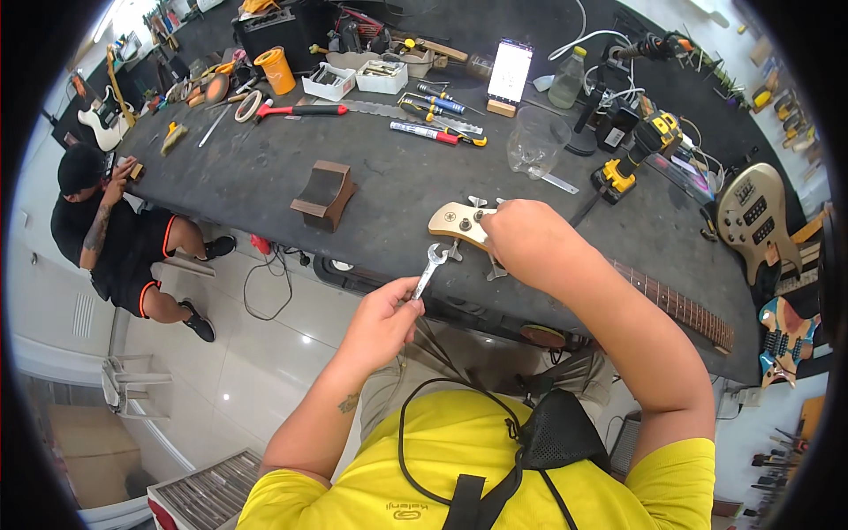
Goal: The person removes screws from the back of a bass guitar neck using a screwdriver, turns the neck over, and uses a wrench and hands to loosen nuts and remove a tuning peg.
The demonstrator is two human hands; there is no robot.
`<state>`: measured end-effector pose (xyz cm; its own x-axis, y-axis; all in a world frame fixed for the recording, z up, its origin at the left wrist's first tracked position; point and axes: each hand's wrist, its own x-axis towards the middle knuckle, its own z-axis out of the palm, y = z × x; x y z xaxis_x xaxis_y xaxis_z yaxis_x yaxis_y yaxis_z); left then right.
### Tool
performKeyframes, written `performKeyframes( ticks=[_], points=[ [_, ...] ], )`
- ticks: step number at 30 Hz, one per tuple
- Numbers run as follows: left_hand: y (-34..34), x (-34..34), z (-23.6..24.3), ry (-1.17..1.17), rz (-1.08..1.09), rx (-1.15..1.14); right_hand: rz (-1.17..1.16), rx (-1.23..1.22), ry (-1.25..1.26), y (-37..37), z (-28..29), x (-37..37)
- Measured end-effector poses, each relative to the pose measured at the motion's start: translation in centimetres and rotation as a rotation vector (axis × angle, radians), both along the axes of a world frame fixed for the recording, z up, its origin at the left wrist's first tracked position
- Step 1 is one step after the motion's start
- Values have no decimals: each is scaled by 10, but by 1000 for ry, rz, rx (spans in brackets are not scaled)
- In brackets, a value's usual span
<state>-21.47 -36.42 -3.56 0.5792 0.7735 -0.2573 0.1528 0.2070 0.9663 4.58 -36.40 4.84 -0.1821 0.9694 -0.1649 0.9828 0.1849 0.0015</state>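
A cream bass headstock lies at the bench's front edge, with metal tuning machines on it. Its dark fretted neck runs off to the right, partly behind my right forearm. My right hand curls over the headstock with its fingers closed near a tuner post; what the fingertips pinch is hidden. In my left hand, closed round the handle, a silver open-end wrench points up, its jaw just left of the headstock and apart from it.
A curved wooden neck rest stands left of the headstock. Behind are screwdrivers, a marker, a lit phone and a yellow cordless drill. Guitar bodies stand at right. Another person works at the bench's left end.
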Motion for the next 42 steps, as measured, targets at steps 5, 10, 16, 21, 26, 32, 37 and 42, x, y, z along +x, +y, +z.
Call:
performKeyframes(
  ticks=[5, 10, 16, 21, 26, 32, 37, 42],
  points=[
    [-2, 6, 6, 31, -2, -12, 98, -40, -29, 5, 7, 4],
    [10, 16, -1, 65, -58, 246, 254, -4, -15, 9, 11, 14],
    [15, 29, 1, 131, -51, 277, 164, 150, 160, -5, 4, 16],
    [16, 32, 5, 126, -61, 286, -81, -44, -167, -1, 9, -8],
    [15, 26, -4, 19, -79, 167, 40, 34, -211, -5, -10, 4],
    [14, 20, -10, -18, -53, 9, 118, 17, -195, -5, -6, 0],
    [20, 20, -5, 11, 13, -18, 108, -120, -212, 2, 13, -9],
    [21, 23, 7, -4, 25, -22, 139, -157, -150, 9, 24, -9]
  ],
)
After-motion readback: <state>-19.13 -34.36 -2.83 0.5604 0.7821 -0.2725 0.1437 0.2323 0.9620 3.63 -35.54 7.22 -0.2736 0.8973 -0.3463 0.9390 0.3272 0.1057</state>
